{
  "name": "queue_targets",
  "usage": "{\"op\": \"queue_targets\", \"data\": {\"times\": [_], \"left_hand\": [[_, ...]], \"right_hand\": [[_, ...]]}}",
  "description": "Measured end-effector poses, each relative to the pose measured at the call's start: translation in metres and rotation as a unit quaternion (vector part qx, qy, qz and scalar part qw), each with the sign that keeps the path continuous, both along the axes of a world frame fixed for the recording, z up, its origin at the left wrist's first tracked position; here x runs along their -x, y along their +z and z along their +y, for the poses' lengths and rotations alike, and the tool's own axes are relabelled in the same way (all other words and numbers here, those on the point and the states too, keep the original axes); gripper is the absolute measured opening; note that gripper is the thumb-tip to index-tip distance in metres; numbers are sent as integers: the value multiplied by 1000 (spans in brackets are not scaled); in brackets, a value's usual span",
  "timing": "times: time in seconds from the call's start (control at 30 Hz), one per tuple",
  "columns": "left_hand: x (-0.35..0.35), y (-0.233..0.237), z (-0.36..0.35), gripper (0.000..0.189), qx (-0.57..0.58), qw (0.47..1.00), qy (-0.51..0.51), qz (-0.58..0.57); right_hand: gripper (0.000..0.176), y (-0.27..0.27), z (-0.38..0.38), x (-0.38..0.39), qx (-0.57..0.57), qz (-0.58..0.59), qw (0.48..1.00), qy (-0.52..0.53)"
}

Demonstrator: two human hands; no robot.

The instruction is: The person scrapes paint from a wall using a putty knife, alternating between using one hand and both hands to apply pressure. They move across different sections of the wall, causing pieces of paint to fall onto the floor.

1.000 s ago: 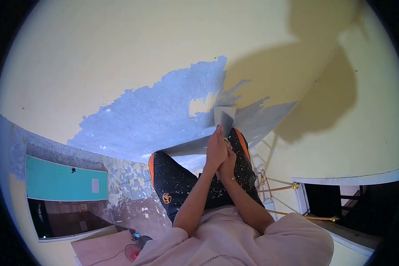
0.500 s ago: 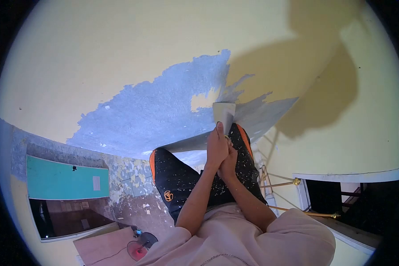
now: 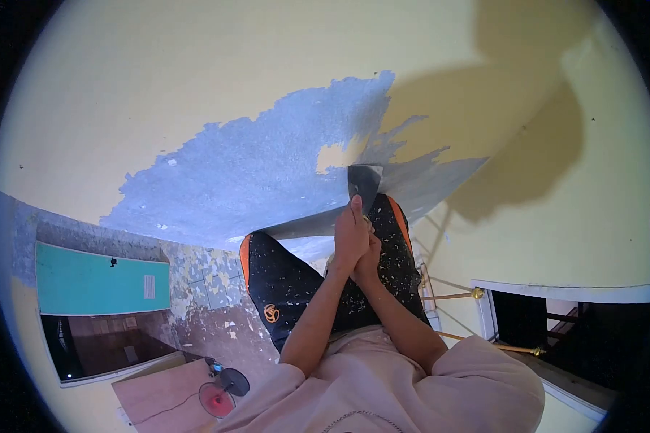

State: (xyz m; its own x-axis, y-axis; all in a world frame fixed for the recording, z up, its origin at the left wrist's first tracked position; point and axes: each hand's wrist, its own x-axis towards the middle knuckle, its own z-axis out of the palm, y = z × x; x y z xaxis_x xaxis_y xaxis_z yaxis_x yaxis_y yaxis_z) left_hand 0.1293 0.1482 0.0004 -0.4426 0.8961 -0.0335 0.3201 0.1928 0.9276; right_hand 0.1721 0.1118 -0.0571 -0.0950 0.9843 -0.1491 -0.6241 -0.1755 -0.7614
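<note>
My left hand is closed round the handle of a paint scraper, its thumb stretched up along the base of the blade. Just below and to the right, my right hand is wrapped round the lower part of the same tool. Most of the handle is hidden by my fingers. The broad blade points away from me, its edge at the wall beside a leftover yellow paint patch. Around it spreads a bare grey-blue area with ragged edges, bordered by yellow paint.
My knees in dark trousers, dotted with paint flakes, are close to the wall. A fan stands at lower left near a turquoise door panel. Poles with brass-coloured ends reach in at right, by a dark opening. Flakes litter the floor.
The scraper blade has changed its tilt and now looks dark instead of pale. The view has shifted slightly. Both hands keep their hold on the handle.
</note>
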Motion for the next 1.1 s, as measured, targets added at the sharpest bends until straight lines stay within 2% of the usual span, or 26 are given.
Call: {"op": "queue_targets", "data": {"times": [0.07,0.1,0.17,0.3,0.4,0.5,0.6,0.67,0.7,0.77,0.8,0.83,0.9,0.97,1.0,1.03,1.07,1.1], "left_hand": [[-2,4,-2,62,10,999,-19,-49],[-2,2,-6,62,12,998,-21,-51],[2,2,-7,62,109,993,-48,-11],[-3,17,-1,62,78,996,-39,-9],[-7,22,1,62,43,997,-37,-53],[-7,15,-1,60,72,997,-41,-5],[-7,25,4,58,56,997,-42,-43],[-7,31,6,58,25,997,-48,-46],[-8,28,4,57,46,997,-36,-42],[-8,21,0,56,52,996,-35,-61],[-7,22,0,55,64,994,-32,-84],[-9,21,0,55,44,998,-32,-27],[-8,39,12,56,32,998,-36,-40],[-5,40,7,56,48,997,-49,-38],[-6,32,6,56,41,997,-49,-37],[-7,18,3,55,41,997,-39,-55],[-7,24,3,53,41,996,-28,-73],[-5,30,6,53,38,996,-29,-70]], "right_hand": [[18,5,0,-4,-67,-103,992,-11],[18,-1,-4,-4,-65,-105,992,-12],[18,-6,-5,2,-7,-20,999,-28],[19,4,3,1,-5,-23,999,-36],[21,5,4,-5,-59,-84,995,-19],[21,4,5,-1,-19,-55,996,-66],[20,13,10,-4,16,-39,998,-40],[20,14,9,-10,-91,-72,993,-7],[20,12,10,-9,-97,-71,993,-7],[20,13,4,-2,-86,-108,988,-70],[20,17,7,-2,-87,-105,988,-73],[20,20,9,-5,-70,-98,991,-54],[20,26,10,-6,-45,-98,994,-29],[19,29,12,-3,-62,5,997,-38],[19,28,14,-3,-69,7,997,-39],[18,23,9,-3,-43,-44,997,-44],[18,28,8,-2,-15,-95,994,-50],[18,31,13,0,-18,-91,994,-51]]}}
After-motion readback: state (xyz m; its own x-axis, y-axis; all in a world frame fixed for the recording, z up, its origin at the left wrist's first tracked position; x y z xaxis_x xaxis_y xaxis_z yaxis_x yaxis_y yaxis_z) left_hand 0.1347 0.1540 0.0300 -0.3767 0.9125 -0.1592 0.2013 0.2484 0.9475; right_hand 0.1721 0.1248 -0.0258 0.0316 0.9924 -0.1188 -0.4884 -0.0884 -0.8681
